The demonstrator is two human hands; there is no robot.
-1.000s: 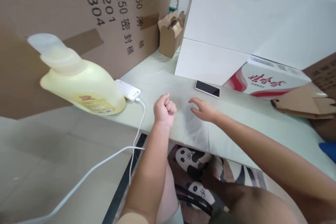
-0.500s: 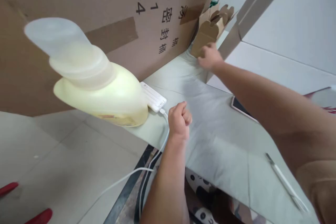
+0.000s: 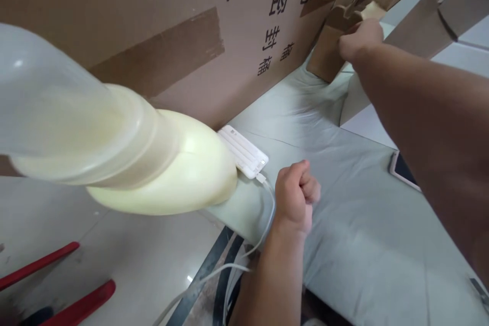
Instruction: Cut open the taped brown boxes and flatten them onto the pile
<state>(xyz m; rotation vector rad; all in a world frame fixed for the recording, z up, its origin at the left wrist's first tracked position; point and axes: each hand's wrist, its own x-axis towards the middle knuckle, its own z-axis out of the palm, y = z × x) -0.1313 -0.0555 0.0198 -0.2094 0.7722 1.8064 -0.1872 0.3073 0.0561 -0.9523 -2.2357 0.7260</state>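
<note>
My left hand (image 3: pixel 297 196) is curled in a fist above the pale cloth-covered tabletop (image 3: pixel 355 204), and nothing shows between its fingers. Beside it lies a white power bank (image 3: pixel 244 150) with a white cable (image 3: pixel 270 214) plugged into its near end. Farther off, my right hand (image 3: pixel 361 43) is closed at the near edge of a small open cardboard box (image 3: pixel 326 53). Its fingertips are partly hidden by the box's raised flaps. A glowing pale-yellow lamp-like object (image 3: pixel 194 163) with a translucent top stands left of the power bank.
A large printed carton (image 3: pixel 183 56) walls off the back left. A phone (image 3: pixel 405 170) lies at the right, partly behind my right forearm. White box-like panels (image 3: pixel 424 30) stand beyond that arm. Red bars (image 3: pixel 84 303) show over the tiled floor (image 3: pixel 153 244) at lower left.
My right hand has moved farther in, from beside the small cardboard box to its open top edge. My left hand stays a fist. The view has shifted, with objects now closer.
</note>
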